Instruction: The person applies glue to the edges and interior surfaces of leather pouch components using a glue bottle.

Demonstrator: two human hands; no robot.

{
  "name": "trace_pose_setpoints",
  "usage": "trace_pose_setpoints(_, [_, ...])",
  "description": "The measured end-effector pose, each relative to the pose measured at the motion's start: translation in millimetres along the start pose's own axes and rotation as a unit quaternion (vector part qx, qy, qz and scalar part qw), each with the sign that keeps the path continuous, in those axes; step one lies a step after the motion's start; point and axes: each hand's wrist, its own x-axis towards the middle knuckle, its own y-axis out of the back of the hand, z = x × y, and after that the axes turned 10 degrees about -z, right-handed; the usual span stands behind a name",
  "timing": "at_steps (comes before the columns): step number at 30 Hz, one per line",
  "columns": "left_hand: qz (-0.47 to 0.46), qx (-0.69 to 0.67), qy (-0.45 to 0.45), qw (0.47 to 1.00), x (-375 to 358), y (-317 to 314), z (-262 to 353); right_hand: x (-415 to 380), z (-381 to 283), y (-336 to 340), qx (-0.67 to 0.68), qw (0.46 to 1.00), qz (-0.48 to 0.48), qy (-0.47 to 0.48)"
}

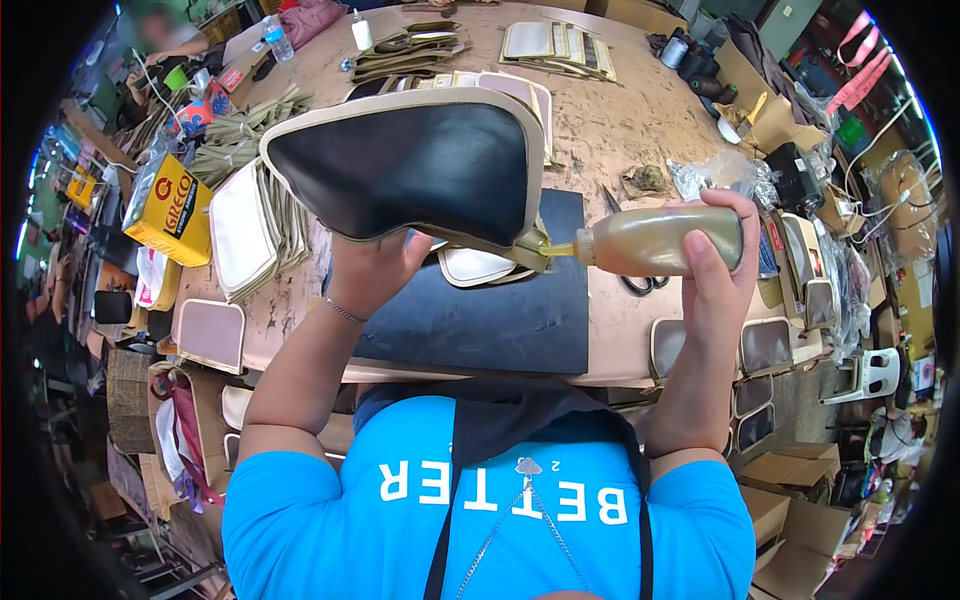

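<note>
My left hand (378, 272) grips a black leather bag piece (410, 170) with cream edging from beneath, its fingers mostly hidden behind it. The piece is raised and tilted above the table. My right hand (722, 245) is wrapped round a squeeze bottle (650, 241) of yellowish-brown liquid, held on its side. The bottle's narrow yellow nozzle (562, 249) points left, right at an olive strip (532, 248) on the lower right corner of the bag piece. Below both hands lies a black mat (480, 325), with a white panel (475, 266) partly hidden by the bag piece.
Stacked white panels (245, 230) and a yellow tin (172, 210) stand at left. Scissors (640, 285) lie under the bottle. At the back are more panel stacks (558, 48), a white bottle (361, 32) and thread spools (675, 52). Another person (165, 40) sits at far left.
</note>
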Motion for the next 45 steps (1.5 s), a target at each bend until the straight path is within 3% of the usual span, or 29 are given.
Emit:
trace_pose_setpoints(12, [0.012, 0.049, 0.016, 0.999, -2, -2, 0, -8, 6, 3, -0.071, 0.994, -0.053, 0.061])
trace_pose_setpoints(18, [0.013, 0.054, 0.018, 0.998, -8, -4, 2, -6, -1, -2, -0.019, 0.996, -0.041, 0.081])
trace_pose_setpoints(21, [0.018, 0.052, 0.008, 0.998, -10, -6, 2, -3, -4, -6, -0.013, 0.998, 0.016, 0.051])
trace_pose_setpoints(24, [0.011, 0.058, -0.001, 0.998, -8, -3, 5, 0, 2, -3, -0.087, 0.994, -0.004, 0.069])
trace_pose_setpoints(33, [0.016, 0.048, 0.000, 0.999, -10, -5, 3, -3, 2, 2, -0.057, 0.997, -0.033, 0.034])
trace_pose_setpoints(45, [0.048, 0.028, 0.034, 0.998, -12, -13, 9, -8, 6, -4, -0.092, 0.993, -0.052, 0.062])
